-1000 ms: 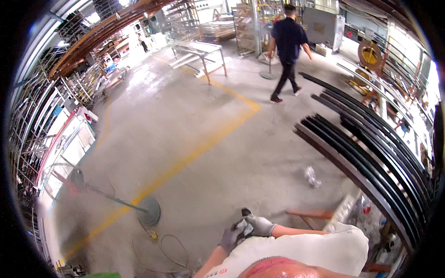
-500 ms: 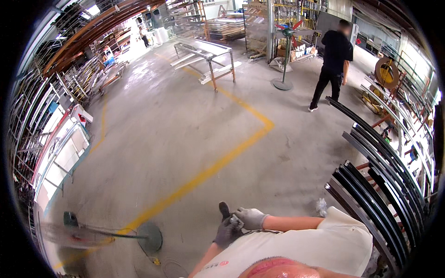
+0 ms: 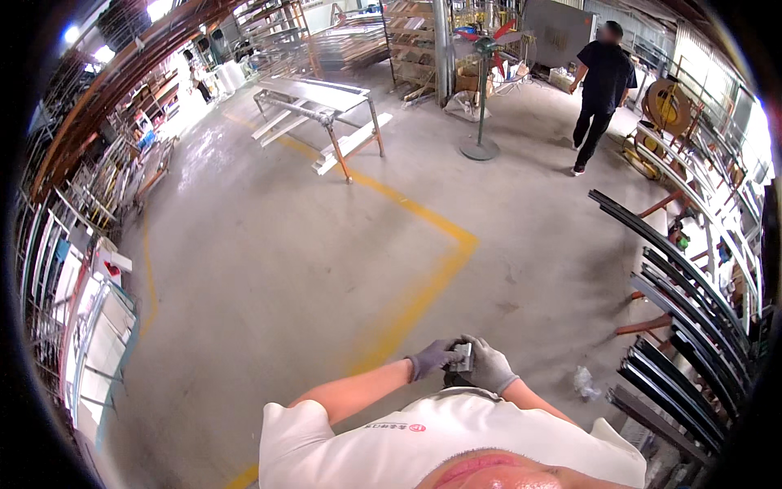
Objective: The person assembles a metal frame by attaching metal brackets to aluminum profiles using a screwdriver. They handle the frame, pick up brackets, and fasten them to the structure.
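In front of my shirt my two gloved hands meet around a small silvery metal piece (image 3: pixel 463 357), its exact kind too small to make out. My left hand (image 3: pixel 432 359), in a dark grey glove, closes on its left side. On the right, my right hand (image 3: pixel 489 367), in a lighter grey glove, wraps round the same piece. Part of it is hidden by the fingers. A dark shape shows just below the piece, possibly my shoe.
Long dark metal profiles (image 3: pixel 680 391) lie on a rack at my right, beside crumpled clear plastic (image 3: pixel 585 383). Ahead stand a metal-legged work table (image 3: pixel 326 96) and a pedestal fan (image 3: pixel 482 106). A person in dark clothes (image 3: pixel 607 81) walks at the far right. Yellow lines (image 3: pixel 423 213) mark the floor.
My view has turned, and the fan at the lower left is out of sight. Both hands stay together on the metal piece, now held more upright. The person in dark clothes has walked on.
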The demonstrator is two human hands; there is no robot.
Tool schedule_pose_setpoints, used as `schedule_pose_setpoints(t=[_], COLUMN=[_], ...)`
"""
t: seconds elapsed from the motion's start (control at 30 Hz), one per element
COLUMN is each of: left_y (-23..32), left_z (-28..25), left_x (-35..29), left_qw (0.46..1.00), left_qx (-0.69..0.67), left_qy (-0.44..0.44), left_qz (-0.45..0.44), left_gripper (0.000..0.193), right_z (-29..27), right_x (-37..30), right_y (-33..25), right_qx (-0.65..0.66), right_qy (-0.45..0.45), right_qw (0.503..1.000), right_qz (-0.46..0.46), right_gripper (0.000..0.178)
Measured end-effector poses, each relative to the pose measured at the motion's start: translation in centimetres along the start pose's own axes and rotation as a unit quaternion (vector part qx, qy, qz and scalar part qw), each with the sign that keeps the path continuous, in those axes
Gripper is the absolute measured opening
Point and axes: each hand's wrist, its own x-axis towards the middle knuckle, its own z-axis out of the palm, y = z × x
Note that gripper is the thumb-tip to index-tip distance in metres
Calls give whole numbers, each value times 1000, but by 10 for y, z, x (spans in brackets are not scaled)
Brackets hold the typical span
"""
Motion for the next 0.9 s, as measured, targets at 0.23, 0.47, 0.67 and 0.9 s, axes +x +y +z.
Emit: schedule_pose_setpoints(t=[0.23, 0.47, 0.67, 0.9], left_y=[35, 155, 173, 139], left_z=[-147, -276, -382, -480], left_x=[144, 262, 401, 669], left_qw=[995, 910, 939, 975], left_qx=[8, -341, -247, -195], left_qy=[93, 234, 238, 102], left_qz=[-46, -1, 28, -39], left_gripper=[37, 27, 19, 32], right_z=[-16, -130, -170, -231], right_x=[241, 513, 668, 809], right_y=[78, 73, 130, 309], right_qx=[33, -2, -93, -112], right_qy=[-83, -197, -175, -98], right_qw=[996, 959, 950, 967], right_qz=[-30, -203, -239, -207], right_gripper=[78, 65, 60, 79])
